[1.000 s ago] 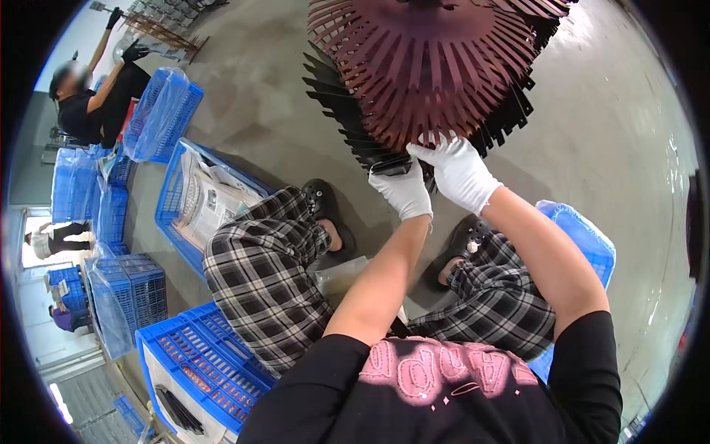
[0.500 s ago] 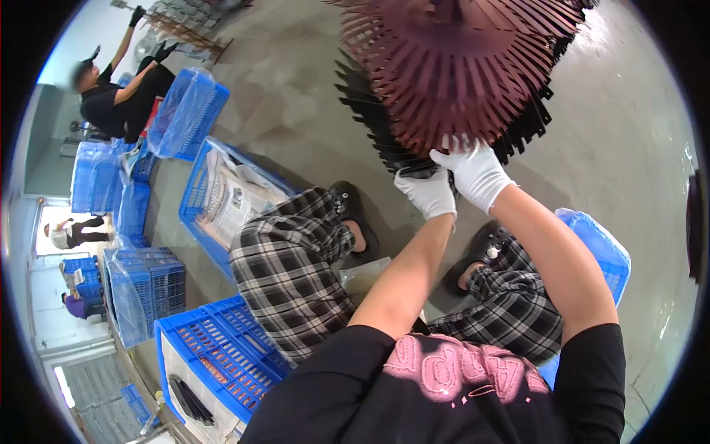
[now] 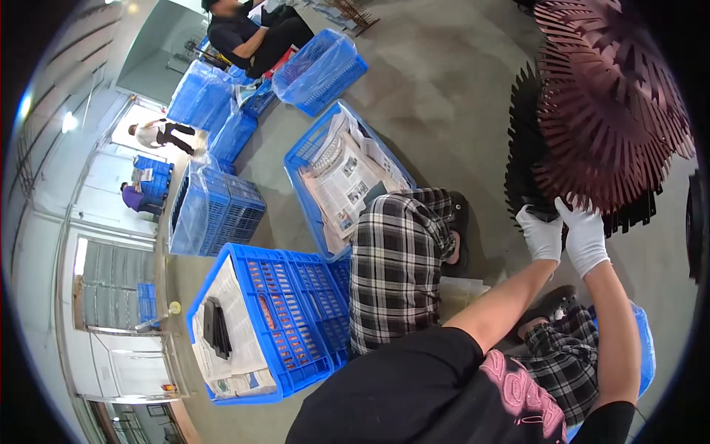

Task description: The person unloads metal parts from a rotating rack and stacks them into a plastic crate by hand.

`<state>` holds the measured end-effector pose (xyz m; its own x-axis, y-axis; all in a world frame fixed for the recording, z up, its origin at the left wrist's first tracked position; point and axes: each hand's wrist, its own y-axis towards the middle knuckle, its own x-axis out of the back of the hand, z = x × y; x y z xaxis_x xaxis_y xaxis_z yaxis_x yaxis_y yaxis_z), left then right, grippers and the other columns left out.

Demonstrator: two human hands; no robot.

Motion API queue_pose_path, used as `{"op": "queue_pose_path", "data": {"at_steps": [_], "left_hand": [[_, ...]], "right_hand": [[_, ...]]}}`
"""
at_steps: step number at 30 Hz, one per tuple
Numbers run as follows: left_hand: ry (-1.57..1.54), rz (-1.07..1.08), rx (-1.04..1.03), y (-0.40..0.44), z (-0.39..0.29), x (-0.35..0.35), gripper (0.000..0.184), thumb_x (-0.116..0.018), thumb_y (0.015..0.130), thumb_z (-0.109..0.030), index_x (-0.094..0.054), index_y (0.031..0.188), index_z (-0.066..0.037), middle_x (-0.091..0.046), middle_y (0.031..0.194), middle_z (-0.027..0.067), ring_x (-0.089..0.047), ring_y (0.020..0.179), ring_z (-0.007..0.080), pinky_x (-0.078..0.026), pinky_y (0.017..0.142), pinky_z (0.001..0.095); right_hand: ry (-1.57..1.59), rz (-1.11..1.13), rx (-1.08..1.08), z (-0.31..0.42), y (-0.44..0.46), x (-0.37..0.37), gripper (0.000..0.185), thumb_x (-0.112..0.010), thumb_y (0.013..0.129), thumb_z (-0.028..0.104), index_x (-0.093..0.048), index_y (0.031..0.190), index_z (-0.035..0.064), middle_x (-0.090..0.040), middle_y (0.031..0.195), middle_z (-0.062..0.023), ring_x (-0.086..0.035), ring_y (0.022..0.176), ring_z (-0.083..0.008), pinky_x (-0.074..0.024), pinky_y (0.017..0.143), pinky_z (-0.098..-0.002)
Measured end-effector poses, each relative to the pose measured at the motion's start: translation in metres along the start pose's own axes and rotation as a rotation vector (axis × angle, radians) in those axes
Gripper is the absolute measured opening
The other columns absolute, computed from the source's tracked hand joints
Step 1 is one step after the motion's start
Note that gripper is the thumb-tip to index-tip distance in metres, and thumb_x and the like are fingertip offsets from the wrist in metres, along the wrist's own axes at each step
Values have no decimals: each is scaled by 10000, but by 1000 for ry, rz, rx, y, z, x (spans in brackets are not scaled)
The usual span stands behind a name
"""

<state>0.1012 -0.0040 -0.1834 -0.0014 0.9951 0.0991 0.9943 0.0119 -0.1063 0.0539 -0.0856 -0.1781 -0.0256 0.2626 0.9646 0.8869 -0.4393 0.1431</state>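
Note:
A large round rack of overlapping flat maroon strips (image 3: 599, 126) fans out at the upper right, with black flat strips (image 3: 525, 148) in a layer along its left and lower side. My left hand (image 3: 542, 237), in a white glove, is closed around black strips at the lower edge. Right beside it, my white-gloved right hand (image 3: 584, 238) reaches up to the lower tips of the maroon strips, its fingers bent in. What lies between those right fingers is too small and partly hidden to make out.
A blue crate lined with newspaper (image 3: 347, 177) stands left of my knee. Nearer is another blue crate (image 3: 296, 318), with black strips (image 3: 216, 329) on newspaper at its side. Plastic-wrapped crates (image 3: 218, 207) stand farther left. A seated person (image 3: 259, 41) is at the back.
My view has turned left, so the rack and both hands appear farther right and lower. Both hands stay at the rack's lower edge. The seated person's raised arms have come down.

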Motion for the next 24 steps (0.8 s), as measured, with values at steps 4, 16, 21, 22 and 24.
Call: {"op": "queue_pose_path", "data": {"at_steps": [4,16,21,22,24], "left_hand": [[-90,8,-23,4,3,-4,559,-803,754,-85,-404,1138,-10,-543,1004,109,-578,797,193,-512,786,327],[-257,36,-105,6,15,-3,602,-796,715,-30,-401,1167,14,-560,1049,166,-606,879,256,-509,867,347],[-27,76,-171,15,18,13,508,-747,707,18,-439,1111,36,-571,1020,166,-610,872,259,-511,848,348],[-19,55,-236,21,21,16,470,-742,725,-22,-450,1090,38,-580,1015,163,-608,851,259,-505,840,344],[4,-2,-372,31,28,19,411,-732,763,-100,-472,1047,42,-596,1006,156,-602,808,259,-493,822,337]], "right_hand": [[-3,-103,53,2,10,0,331,-587,906,209,-608,1236,225,-633,1220,-90,-614,1002,-318,-507,834,-396],[94,-54,96,8,2,41,406,-517,872,236,-613,1266,254,-601,1291,-77,-555,1078,-326,-425,875,-407],[132,-57,70,6,-1,59,278,-522,894,237,-608,1156,209,-629,1252,-88,-608,1034,-295,-468,816,-433],[159,-95,70,5,0,46,269,-527,885,234,-613,1138,209,-633,1241,-91,-608,1027,-291,-469,817,-429],[175,-49,82,3,2,47,256,-530,869,202,-614,1110,182,-637,1218,-99,-610,1023,-289,-471,827,-424]]}}
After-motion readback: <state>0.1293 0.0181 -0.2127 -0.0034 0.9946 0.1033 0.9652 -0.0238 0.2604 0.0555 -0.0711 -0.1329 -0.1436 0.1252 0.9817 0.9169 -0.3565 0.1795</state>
